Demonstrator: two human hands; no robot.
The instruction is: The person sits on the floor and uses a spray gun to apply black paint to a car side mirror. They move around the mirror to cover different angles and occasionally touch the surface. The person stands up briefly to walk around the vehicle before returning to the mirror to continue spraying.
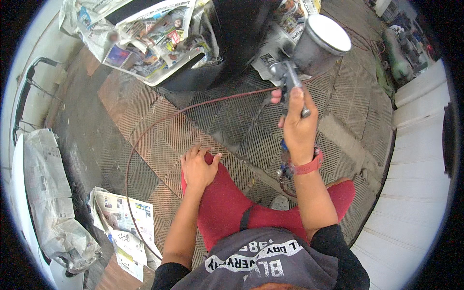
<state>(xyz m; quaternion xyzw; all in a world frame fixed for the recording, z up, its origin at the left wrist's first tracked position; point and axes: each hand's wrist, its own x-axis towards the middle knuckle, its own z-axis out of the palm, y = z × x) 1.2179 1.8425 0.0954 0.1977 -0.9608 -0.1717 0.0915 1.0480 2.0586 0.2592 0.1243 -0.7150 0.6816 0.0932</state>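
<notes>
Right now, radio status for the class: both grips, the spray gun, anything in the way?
Right grip closed around spray gun; left grip open, resting on red trouser leg. Gun right of black part. Possible snag: reddish hose looping across floor.

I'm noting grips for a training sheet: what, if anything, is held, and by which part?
Right hand: spray gun, by its handle. Left hand: nothing; it rests on the left leg.

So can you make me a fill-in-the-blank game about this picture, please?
1. The spray gun in the right hand has a cup whose round top is ___.
2. The left hand rests on trousers coloured ___.
3. The wristband is on the person's ___ side.

Missing words: white; red; right.
</notes>
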